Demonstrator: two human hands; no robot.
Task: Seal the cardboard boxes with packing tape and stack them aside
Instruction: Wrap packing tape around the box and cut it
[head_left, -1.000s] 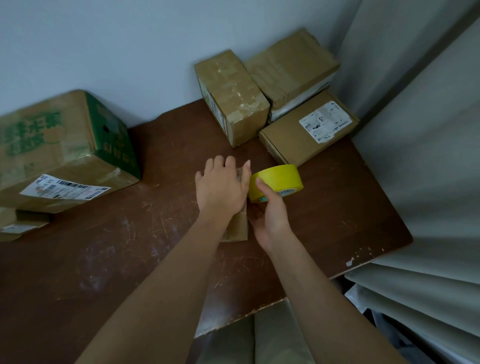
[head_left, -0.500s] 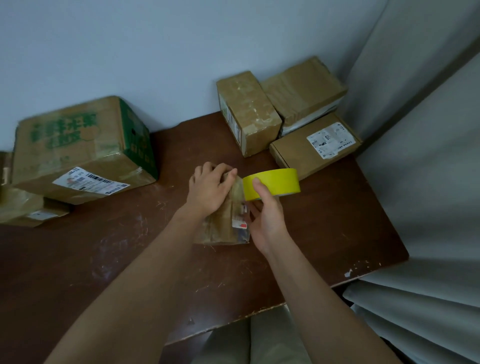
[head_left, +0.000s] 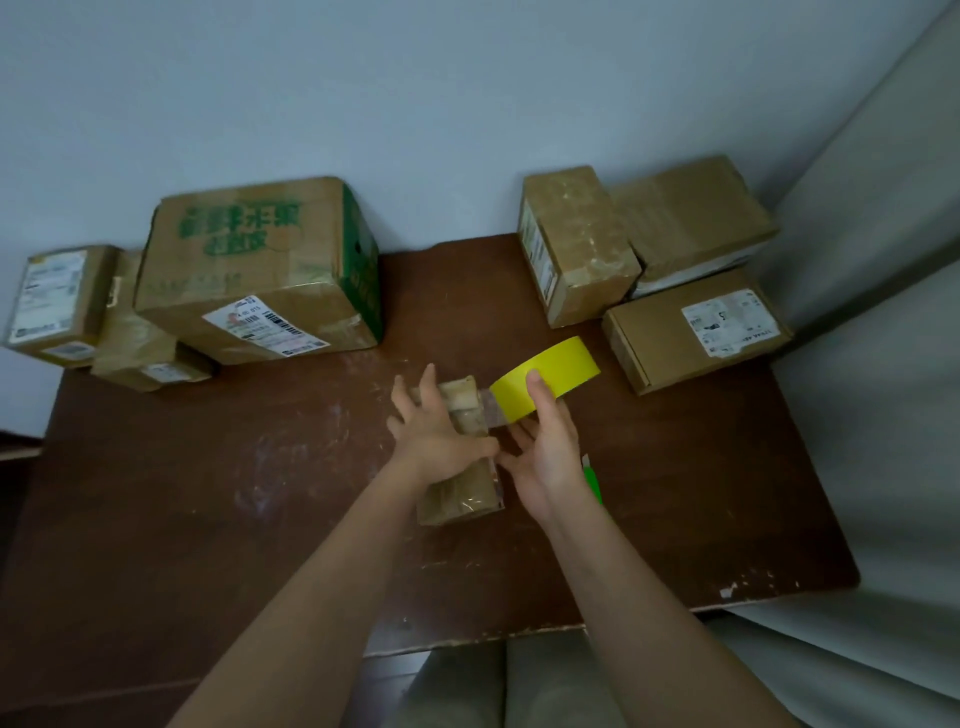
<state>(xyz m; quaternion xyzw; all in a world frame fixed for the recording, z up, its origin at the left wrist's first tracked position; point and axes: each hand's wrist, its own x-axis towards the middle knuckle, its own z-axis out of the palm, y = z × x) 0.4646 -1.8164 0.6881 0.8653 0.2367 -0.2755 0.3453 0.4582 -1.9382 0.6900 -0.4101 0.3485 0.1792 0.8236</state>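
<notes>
Left hand (head_left: 434, 434) lies flat, fingers spread, pressing the small cardboard box (head_left: 460, 491); just beside it, right hand (head_left: 545, 447) grips the yellow tape roll (head_left: 550, 371) above the surface (head_left: 260, 493).

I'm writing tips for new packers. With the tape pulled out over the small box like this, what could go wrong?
The left hand only presses the small box, so pulling the yellow tape roll in the right hand may drag or tip it. The clear tape strip could land skewed.
</notes>
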